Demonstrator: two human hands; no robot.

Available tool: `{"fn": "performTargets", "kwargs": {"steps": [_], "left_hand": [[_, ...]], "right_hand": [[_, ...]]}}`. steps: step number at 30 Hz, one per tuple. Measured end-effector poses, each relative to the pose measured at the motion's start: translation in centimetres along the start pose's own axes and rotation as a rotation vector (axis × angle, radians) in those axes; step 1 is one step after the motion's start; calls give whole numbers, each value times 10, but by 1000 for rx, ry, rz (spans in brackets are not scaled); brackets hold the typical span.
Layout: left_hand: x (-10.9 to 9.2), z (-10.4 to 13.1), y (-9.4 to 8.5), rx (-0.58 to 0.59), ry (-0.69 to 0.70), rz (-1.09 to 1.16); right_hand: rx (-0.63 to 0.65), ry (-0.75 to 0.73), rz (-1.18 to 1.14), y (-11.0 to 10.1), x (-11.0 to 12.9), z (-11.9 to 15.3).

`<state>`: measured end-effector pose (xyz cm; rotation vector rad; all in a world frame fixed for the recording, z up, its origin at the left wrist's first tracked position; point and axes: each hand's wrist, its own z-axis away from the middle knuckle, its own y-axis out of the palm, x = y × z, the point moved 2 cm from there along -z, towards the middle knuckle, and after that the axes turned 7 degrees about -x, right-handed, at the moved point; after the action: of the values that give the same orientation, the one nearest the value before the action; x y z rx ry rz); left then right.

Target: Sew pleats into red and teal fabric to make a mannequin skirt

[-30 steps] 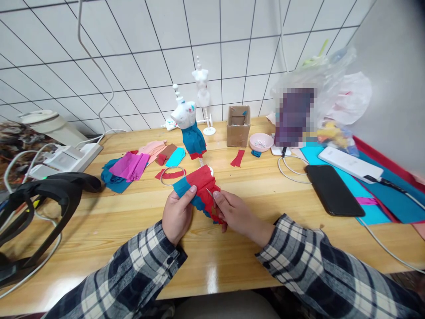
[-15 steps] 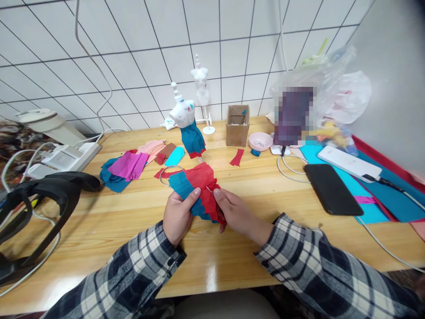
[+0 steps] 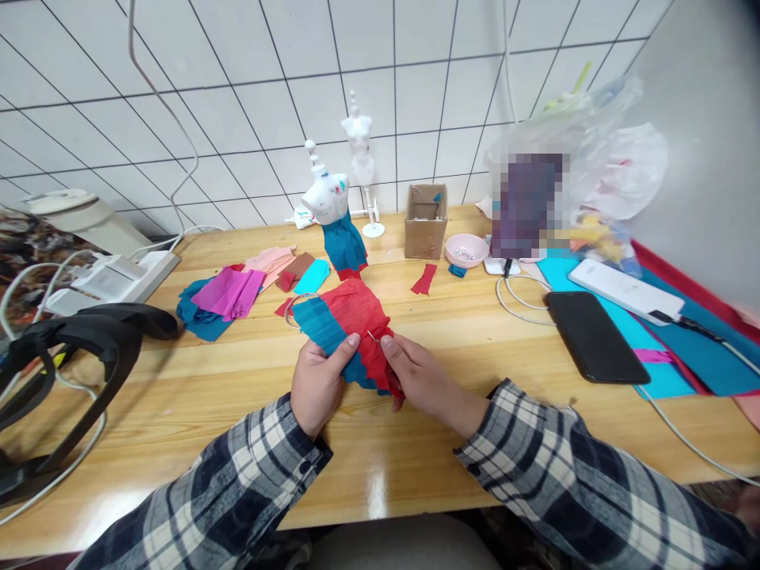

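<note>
A red and blue crinkled piece (image 3: 356,317) is held up over the middle of the wooden table. My left hand (image 3: 321,384) pinches its blue lower left part, thumb on top. At its right edge my right hand (image 3: 419,372) has thumb and fingers closed on the gathered red part, where a thin metallic pin-like thing (image 3: 374,337) sticks out. Just behind stands a small white dress form (image 3: 326,198) in a blue skirt with a red hem (image 3: 344,245). A thin ring (image 3: 292,313) lies partly hidden at the piece's left edge.
Coloured scraps (image 3: 229,293) lie at left, beside a black headset frame (image 3: 83,396) and power strip (image 3: 119,281). Behind stand a second dress form (image 3: 361,158), a cardboard box (image 3: 425,237) and a pink bowl (image 3: 466,252). A black phone (image 3: 597,336) lies at right.
The red and blue piece has tilted slightly, its upper left end shifting a little left and up. Both hands keep their hold in nearly the same place.
</note>
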<state>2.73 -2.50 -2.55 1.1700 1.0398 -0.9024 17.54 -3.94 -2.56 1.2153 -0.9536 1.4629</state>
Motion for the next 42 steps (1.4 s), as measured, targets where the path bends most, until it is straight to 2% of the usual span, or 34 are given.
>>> {"fn": "performTargets", "kwargs": {"steps": [20,26,35,42], "left_hand": [[3,-1,-3,0,16,-57],[2,0,-2,-9,26,-60],[1,3,-1,40,29,-104],[2,4,-2,50,2,-102]], "right_hand": [[-11,-7,38,-1,-1,-2],[-42,-104,59,-1,2,-2],[-18,20,-23,1,0,-1],[-23,10,-25,0,-3,-3]]}}
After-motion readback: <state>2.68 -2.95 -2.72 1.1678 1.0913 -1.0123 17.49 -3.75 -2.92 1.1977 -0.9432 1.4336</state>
